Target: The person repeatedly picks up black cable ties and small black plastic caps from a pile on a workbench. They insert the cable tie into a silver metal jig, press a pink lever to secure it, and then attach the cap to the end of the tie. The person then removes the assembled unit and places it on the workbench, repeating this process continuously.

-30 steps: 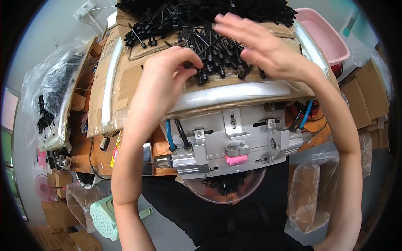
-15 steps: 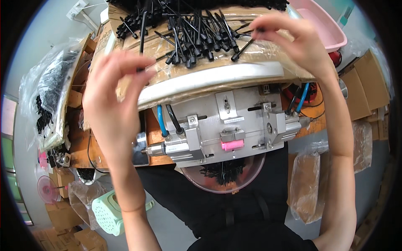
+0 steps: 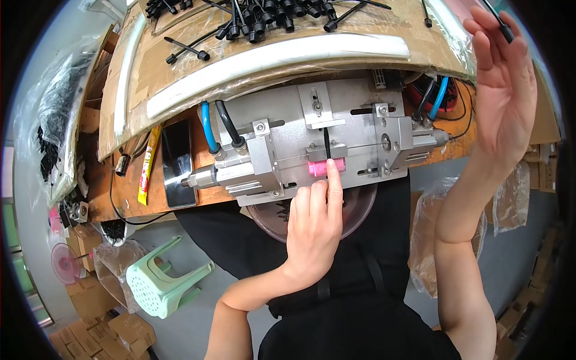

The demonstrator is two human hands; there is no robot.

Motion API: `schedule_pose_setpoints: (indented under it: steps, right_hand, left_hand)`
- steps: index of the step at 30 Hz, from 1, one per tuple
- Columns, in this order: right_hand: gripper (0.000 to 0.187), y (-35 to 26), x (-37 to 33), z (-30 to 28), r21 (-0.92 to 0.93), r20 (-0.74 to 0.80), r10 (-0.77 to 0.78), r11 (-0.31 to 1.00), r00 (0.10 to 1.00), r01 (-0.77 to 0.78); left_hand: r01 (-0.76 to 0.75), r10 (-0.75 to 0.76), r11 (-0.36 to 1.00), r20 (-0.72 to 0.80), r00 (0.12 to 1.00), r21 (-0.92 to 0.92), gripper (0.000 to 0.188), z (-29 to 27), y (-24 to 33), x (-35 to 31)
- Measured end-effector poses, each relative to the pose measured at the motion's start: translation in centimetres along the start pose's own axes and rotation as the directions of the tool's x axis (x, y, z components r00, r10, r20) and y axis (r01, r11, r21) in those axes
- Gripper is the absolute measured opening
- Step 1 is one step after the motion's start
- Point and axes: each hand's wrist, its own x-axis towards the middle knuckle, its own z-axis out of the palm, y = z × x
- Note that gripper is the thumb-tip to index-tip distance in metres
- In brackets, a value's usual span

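Observation:
My left hand (image 3: 315, 225) reaches in over the front of the metal fixture (image 3: 354, 120). Its index finger is stretched out, the tip on the near end of a slim black plastic stick (image 3: 327, 143) that lies across the fixture's small middle block and the pink pad (image 3: 317, 168); its other fingers are loosely bent. At the upper right, my raised right hand (image 3: 507, 96) holds another black capped stick (image 3: 499, 19) by the fingers, palm showing. Several loose black capped sticks (image 3: 258, 24) lie in a heap on the cardboard (image 3: 180, 78) behind the fixture.
White foam edging (image 3: 282, 66) borders the cardboard. Blue hoses (image 3: 209, 126) lead to the fixture's side cylinders. A phone (image 3: 179, 159) and a yellow wrapper (image 3: 149, 165) lie to the left. Below the fixture sits a clear bowl (image 3: 360, 213); a green stool (image 3: 147, 285) stands on the floor.
My left hand has come down from the cardboard to the fixture, where a black stick now lies over the pink pad. My right hand has moved right, away from the heap, with a stick.

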Motion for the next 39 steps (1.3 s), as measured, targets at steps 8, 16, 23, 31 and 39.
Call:
schedule_pose_setpoints:
  steps: [8,16,23,31,39]
  right_hand:
    - [0.028,-1.0,-5.6,3.4,-0.382,0.104,-0.150,0.907,0.983,0.179]
    - [0.067,3.3,-18.0,7.2,-0.683,0.272,0.194,0.729,0.943,0.048]
    - [0.070,6.5,-18.8,8.4,-0.708,0.372,0.222,0.695,0.901,0.121]
    - [0.073,4.4,-16.9,8.0,-0.750,0.344,0.303,0.658,0.889,0.066]
    - [0.049,2.5,-14.9,6.7,-0.762,0.136,0.264,0.644,0.955,-0.070]
  left_hand:
    - [-0.015,0.015,1.000,0.009,1.000,-0.005,0.071,-0.1,0.4,0.6]
    - [-0.054,0.062,0.998,-0.245,0.968,0.039,0.061,-7.0,-4.4,6.5]
    - [0.169,-0.164,0.977,0.044,0.985,-0.131,0.024,-11.0,-13.9,16.1]
    - [0.012,-0.035,0.998,-0.348,0.937,-0.069,0.026,-10.5,-9.7,11.2]
    - [-0.105,0.105,0.990,0.004,0.994,0.092,0.068,-1.9,-0.5,-0.6]
